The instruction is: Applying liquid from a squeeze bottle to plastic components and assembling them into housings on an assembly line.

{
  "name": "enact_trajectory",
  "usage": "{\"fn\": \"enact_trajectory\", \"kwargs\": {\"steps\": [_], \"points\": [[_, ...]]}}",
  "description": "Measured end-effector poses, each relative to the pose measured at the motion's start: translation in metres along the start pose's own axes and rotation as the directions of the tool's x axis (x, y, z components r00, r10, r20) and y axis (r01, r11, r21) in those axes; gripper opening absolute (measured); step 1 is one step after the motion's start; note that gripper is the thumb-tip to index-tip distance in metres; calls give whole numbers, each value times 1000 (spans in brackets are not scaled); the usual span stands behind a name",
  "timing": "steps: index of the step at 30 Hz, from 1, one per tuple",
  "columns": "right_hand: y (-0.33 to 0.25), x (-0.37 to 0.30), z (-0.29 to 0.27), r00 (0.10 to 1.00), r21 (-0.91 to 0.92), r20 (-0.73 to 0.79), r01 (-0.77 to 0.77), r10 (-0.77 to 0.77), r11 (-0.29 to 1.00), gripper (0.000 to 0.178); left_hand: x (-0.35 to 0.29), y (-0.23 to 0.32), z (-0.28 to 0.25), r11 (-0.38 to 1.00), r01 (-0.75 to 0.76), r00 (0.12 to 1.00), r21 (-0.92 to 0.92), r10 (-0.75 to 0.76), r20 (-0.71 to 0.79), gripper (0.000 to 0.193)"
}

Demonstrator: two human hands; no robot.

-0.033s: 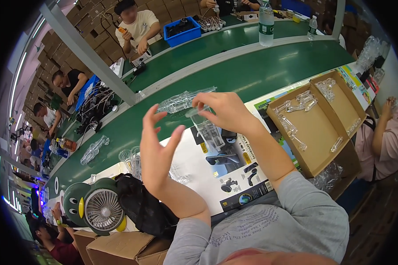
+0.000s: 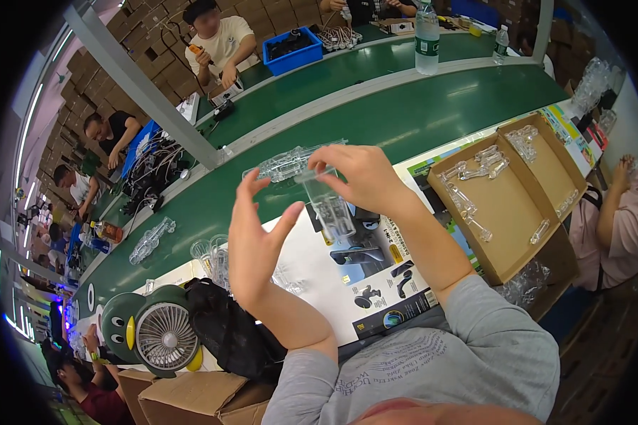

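My right hand [image 2: 365, 176] pinches the upper end of a see-through plastic tube-like piece [image 2: 331, 211], which hangs tilted over the printed cardboard sheet [image 2: 312, 304]. Its inner parts are hard to make out. Just left of it, my left hand [image 2: 252, 237] is raised with thumb and fingers spread, holding nothing. Beyond both hands, a clump of transparent plastic pieces [image 2: 283, 165] lies on the green work surface [image 2: 220, 202]. More transparent rounded pieces [image 2: 209, 255] rest beside my left wrist, which partly hides them.
At right stands a divided cardboard tray [image 2: 507, 216] with several transparent parts. A penguin-shaped fan [image 2: 166, 338] and a black bag [image 2: 230, 329] are at lower left. Another transparent piece [image 2: 152, 241] lies farther left. A large water bottle [image 2: 427, 39] stands at the back. Co-workers sit across and to the left.
The plastic piece in my right hand has swung slightly to the left and hangs a little more upright. My left hand has shifted slightly, fingers still spread.
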State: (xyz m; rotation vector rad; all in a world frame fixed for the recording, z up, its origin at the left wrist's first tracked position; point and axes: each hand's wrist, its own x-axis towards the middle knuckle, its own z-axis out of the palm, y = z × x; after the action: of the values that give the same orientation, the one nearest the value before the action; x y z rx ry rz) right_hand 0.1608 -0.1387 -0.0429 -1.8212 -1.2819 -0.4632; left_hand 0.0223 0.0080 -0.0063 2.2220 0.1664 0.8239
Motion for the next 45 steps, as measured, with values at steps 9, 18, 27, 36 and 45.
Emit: {"fn": "enact_trajectory", "kwargs": {"steps": [9,18,27,36,45], "points": [[-12,-2,0,843,85,-446,374,-301,923,34,8,-9,14,996,-90,969,2,87,233,69],[-11,-7,-18,951,310,-305,159,-61,937,33,8,-21,-1,990,51,994,-128,-39,98,40],[88,-77,24,891,-504,413,49,190,863,31,7,-18,-19,959,141,987,-245,-155,-41,41],[88,-85,34,890,-527,412,60,194,848,39,5,-24,-18,972,145,988,-183,-133,77,41],[33,-24,-9,979,273,-155,-85,130,958,61,6,-26,-11,986,102,993,-129,-93,75,41]]}}
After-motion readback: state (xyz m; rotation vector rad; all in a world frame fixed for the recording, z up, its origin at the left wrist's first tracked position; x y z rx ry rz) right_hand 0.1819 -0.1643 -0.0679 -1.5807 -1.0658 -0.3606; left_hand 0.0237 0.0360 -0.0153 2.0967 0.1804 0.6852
